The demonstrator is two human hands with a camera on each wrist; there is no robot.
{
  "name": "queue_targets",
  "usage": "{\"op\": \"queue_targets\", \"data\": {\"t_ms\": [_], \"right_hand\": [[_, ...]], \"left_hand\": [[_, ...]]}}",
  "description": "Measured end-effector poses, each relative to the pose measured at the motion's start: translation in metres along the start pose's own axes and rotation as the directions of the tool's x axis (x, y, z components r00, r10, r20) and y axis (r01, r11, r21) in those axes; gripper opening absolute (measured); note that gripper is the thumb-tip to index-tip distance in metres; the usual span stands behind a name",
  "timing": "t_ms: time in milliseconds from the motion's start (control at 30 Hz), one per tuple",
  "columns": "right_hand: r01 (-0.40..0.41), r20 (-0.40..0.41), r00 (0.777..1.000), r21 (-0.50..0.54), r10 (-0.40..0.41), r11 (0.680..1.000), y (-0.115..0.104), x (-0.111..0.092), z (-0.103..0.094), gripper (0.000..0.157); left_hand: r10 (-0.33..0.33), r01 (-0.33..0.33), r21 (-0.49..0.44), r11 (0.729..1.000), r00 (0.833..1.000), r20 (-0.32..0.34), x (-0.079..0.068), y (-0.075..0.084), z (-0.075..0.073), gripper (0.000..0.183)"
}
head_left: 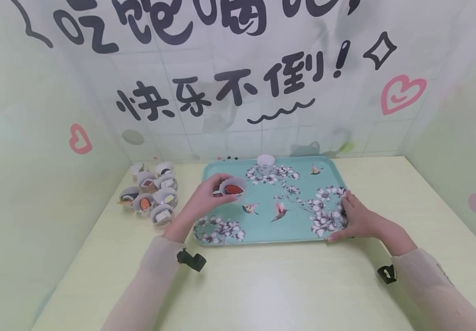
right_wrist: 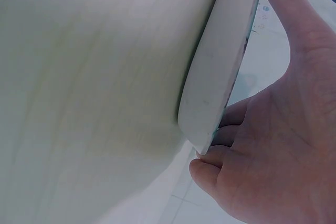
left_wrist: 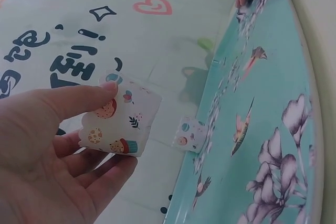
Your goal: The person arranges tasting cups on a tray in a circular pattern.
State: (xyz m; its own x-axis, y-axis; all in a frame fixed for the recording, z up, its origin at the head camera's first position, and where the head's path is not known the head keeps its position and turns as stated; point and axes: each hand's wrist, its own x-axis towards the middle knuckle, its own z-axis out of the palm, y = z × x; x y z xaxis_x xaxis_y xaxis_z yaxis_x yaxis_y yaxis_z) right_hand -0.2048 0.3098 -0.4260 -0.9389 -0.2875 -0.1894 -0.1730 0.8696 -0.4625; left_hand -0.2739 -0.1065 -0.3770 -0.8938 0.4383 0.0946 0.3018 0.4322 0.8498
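Pale sleeves (head_left: pixel 143 280) low in frame. Left hand (head_left: pixel 202 198), left of centre, pinches printed cup (left_wrist: pixel 126 116) over tray (head_left: pixel 277 230); right hand (head_left: pixel 362 221), fingers spread, braces tray at frame right. Light, level pinch should keep red filling (head_left: pixel 234 189) inside.

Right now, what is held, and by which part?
Left hand: patterned cup, by its outer wall. Right hand touches the tray at its near right corner; grip unclear.
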Motion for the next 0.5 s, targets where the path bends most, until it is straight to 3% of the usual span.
{"op": "queue_targets", "data": {"t_ms": [233, 500], "right_hand": [[0.01, -0.003, 1.0, -0.01, -0.01, 1.0, -0.001, 0.0, 0.0, 0.138], [0.002, -0.003, 1.0, -0.001, -0.002, 1.0, -0.001, -0.001, 0.0, 0.138]], "left_hand": [[-0.014, 0.014, -0.006, 1.0, 1.0, -0.003, 0.01, 0.003, 0.008, 0.055], [-0.022, 0.023, 0.046, 0.999, 0.999, -0.026, 0.034, 0.011, 0.023, 0.053]]}}
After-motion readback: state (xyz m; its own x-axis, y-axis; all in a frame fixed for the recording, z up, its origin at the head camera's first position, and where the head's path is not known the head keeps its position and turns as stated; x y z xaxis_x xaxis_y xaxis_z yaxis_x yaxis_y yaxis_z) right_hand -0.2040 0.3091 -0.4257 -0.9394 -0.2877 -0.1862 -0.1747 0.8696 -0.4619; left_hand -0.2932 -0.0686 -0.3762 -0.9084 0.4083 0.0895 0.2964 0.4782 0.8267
